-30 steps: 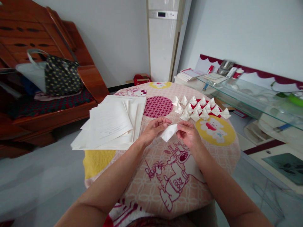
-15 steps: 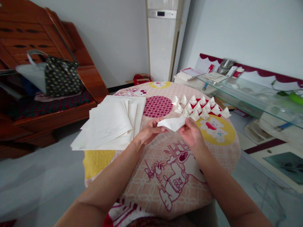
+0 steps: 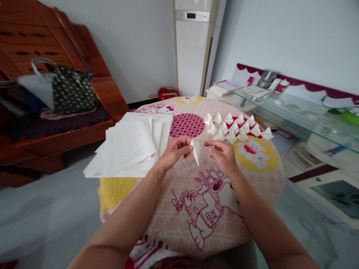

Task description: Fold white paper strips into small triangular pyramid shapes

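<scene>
Folded paper: a small white piece (image 3: 195, 150), creased into a slim, sharp-tipped wedge, held above the bench (image 3: 276, 186) between the hands, point downward.
Left hand: thumb and fingers (image 3: 184, 139) closed on the paper's upper left edge; back of the left hand (image 3: 175, 151) turned outward, forearm slanting up from the lower left.
Right hand: the right hand (image 3: 225, 155) sits just beside the paper, apart from it; fingers (image 3: 212, 143) bent, thumb and index slightly parted, nothing visible between them.
Cloth: soft pink fabric (image 3: 168, 224) with white petal lattice, plum line drawing and a fuzzy yellow patch.
Pyramids: crisp white folded points (image 3: 234, 129), clustered beyond the right hand.
Sheets: flat, overlapping loose stack (image 3: 131, 140), left.
</scene>
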`<state>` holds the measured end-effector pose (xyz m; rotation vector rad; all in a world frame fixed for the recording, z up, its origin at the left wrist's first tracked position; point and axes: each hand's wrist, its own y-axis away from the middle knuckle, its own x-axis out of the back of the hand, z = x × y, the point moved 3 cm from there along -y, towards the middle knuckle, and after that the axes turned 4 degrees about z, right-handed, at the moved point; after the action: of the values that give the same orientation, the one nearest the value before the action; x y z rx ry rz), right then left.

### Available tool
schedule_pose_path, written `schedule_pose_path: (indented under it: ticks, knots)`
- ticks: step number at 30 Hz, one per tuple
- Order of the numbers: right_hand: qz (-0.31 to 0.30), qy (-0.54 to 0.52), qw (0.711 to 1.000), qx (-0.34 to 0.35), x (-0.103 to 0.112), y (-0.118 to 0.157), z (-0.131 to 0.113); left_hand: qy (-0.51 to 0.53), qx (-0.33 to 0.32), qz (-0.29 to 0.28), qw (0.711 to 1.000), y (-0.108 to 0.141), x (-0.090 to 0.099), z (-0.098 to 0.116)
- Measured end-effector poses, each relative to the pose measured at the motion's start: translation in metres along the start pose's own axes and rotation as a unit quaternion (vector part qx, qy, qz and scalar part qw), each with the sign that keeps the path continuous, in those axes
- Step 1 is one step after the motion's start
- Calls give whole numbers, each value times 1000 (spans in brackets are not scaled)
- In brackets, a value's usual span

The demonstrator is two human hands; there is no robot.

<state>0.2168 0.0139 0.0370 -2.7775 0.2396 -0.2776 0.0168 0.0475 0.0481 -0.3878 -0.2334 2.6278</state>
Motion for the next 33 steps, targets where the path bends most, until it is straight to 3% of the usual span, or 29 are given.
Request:
schedule_pose_path:
  ticks: [4,11,20,28,33]
  knots:
    - [-31,-4,999,40,-9,7,-12,-70,-12,-28,997,1,-5,2]
    - [-62,-117,990,-54,-15,8,-7,-50,-22,-53,997,1,-14,0]
    - [-81,-199,972,-100,-14,7,-9,-51,-17,-40,998,3,-17,-6]
    - [-80,-202,970,-114,-15,7,-9,-47,-18,-38,998,4,-22,-6]
    - [-65,-157,980,-103,-13,7,-8,-130,-57,-13,990,7,-24,-3]
